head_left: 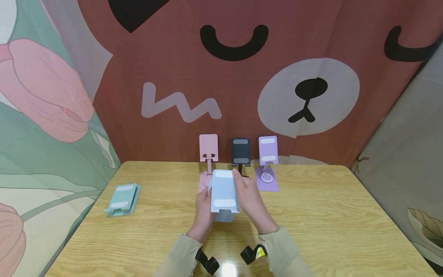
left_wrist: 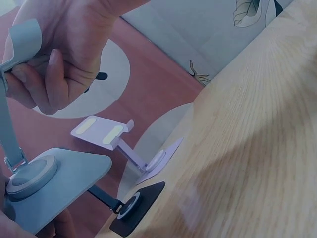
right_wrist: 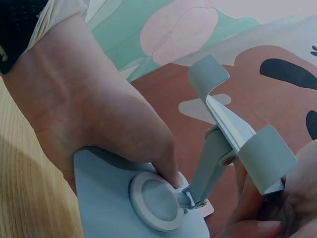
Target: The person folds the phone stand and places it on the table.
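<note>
Light blue phone stand is in both hands, raised over the surface, short of its far edge. Left hand grips the base; right hand pinches the panel. Probably light, stiff, smooth-faced; hinges likely resist. Best hold: base rim plus panel sides, clear of the hinges.

Hard to see: left fingers under the base, mostly hidden; pink stand's base, part covered; black stand's base, mostly blocked in head view. Surface's near edge cut off.
</note>
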The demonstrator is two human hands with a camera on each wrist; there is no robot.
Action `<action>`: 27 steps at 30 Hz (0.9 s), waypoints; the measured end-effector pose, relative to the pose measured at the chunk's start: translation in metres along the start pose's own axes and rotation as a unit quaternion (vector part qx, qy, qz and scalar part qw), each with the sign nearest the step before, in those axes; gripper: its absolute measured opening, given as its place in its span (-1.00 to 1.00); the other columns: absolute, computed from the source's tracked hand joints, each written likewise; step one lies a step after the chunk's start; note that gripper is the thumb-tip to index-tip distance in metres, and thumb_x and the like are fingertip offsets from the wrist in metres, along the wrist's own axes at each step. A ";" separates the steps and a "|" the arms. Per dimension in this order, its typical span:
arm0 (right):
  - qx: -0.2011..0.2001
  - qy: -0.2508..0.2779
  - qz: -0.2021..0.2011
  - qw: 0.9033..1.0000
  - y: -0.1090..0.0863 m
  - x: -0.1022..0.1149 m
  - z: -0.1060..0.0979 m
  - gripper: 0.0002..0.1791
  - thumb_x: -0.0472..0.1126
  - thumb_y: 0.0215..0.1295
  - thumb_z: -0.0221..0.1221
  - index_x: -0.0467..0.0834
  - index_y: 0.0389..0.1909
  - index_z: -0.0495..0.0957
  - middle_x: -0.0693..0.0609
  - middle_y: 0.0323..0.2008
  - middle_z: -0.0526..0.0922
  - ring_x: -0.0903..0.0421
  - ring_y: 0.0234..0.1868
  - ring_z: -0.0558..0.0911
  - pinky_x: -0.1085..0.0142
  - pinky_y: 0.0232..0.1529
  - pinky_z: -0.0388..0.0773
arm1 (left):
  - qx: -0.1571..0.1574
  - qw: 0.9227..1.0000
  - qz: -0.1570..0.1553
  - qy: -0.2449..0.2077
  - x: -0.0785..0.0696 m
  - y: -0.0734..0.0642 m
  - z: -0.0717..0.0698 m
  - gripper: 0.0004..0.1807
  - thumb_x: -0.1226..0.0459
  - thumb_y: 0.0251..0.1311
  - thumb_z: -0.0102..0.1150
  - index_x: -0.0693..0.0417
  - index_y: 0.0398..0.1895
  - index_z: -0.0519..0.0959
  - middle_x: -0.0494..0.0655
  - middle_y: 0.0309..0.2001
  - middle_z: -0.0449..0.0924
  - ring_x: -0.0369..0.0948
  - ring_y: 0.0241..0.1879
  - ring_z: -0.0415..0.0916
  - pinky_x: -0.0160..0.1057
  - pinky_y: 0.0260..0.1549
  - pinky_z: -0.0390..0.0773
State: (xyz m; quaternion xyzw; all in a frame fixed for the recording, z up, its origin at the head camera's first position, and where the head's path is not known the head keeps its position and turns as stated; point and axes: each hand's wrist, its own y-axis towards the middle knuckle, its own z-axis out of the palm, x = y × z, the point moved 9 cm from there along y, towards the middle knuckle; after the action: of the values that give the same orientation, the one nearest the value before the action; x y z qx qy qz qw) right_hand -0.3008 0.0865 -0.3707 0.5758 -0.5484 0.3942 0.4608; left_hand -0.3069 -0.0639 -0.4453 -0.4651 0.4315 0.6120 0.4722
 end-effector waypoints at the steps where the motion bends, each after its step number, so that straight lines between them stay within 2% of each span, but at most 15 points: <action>1: 0.000 0.000 -0.002 1.000 0.000 0.001 0.000 -0.28 0.24 0.60 -0.14 -0.30 -0.31 0.70 -0.08 -0.51 0.66 0.06 -0.51 0.63 0.18 -0.50 0.63 | 0.004 1.000 0.000 0.003 -0.001 0.000 0.001 -0.58 0.17 0.58 -0.03 0.38 -0.16 0.67 0.08 -0.38 0.72 -0.23 -0.48 0.60 -0.29 -0.50 0.58; 7: 0.003 0.011 0.001 1.000 -0.001 0.000 0.001 -0.26 0.26 0.59 -0.15 -0.31 -0.25 0.70 -0.09 -0.49 0.67 0.06 -0.52 0.63 0.16 -0.51 0.64 | 0.015 1.000 0.003 0.002 -0.007 0.000 0.002 -0.56 0.11 0.59 -0.05 0.32 -0.08 0.68 0.07 -0.33 0.72 -0.20 -0.40 0.63 -0.27 -0.42 0.60; 18: 0.000 0.000 0.021 1.000 -0.001 -0.006 0.003 -0.28 0.24 0.60 -0.16 -0.30 -0.22 0.70 -0.10 -0.45 0.67 0.04 -0.48 0.64 0.17 -0.47 0.65 | 0.004 1.000 0.002 -0.013 -0.007 0.001 0.003 -0.58 0.17 0.59 -0.05 0.39 -0.07 0.66 0.09 -0.36 0.72 -0.23 -0.45 0.61 -0.30 -0.47 0.59; 27: -0.001 0.000 0.028 1.000 -0.001 -0.010 0.004 -0.30 0.23 0.61 -0.16 -0.28 -0.18 0.70 -0.10 -0.40 0.68 0.05 -0.44 0.64 0.17 -0.44 0.64 | -0.003 1.000 -0.002 0.004 -0.008 0.000 0.001 -0.58 0.15 0.58 -0.03 0.37 -0.02 0.67 0.06 -0.32 0.72 -0.25 -0.40 0.60 -0.31 -0.40 0.59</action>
State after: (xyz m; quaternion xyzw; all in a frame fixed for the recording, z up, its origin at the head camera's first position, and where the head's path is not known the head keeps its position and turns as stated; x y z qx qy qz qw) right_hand -0.3012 0.0857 -0.3818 0.5599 -0.5647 0.4063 0.4501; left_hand -0.3064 -0.0647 -0.4372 -0.4700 0.4309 0.6101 0.4703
